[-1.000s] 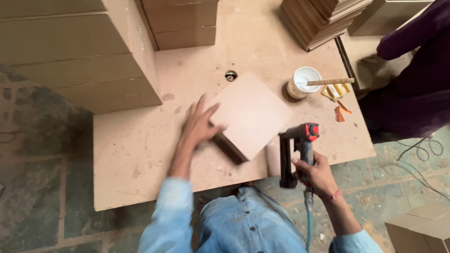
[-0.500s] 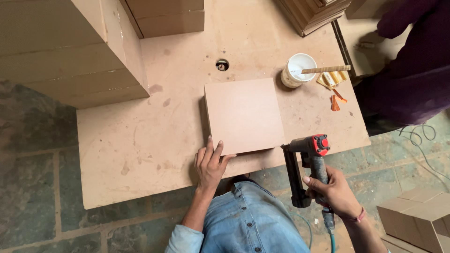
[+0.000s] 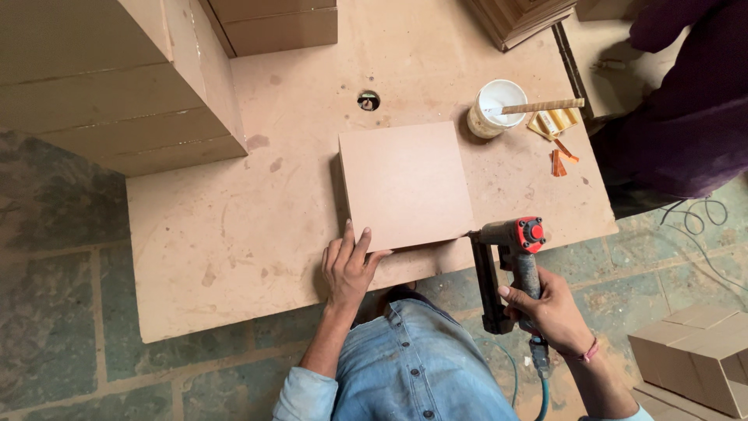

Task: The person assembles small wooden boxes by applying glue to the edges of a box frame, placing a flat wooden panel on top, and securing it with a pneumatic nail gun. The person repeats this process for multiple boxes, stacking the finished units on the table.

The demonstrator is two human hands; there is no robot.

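Pressing left hand flat on the square board's near corner on the bench, right hand grip wrapping the nail gun at the board's edge.

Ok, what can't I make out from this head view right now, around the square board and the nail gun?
- Nail gun nose: hidden where it meets the square board's near right corner.
- What lies under the board: covered by its top face.
- Right hand trigger finger: wrapped behind the grip.
- Contents of the white cup: too small to tell.
- Person at top right: cut off by the frame edge.
- Left hand fingertips rest on the board's near edge; its pressure is unreadable.
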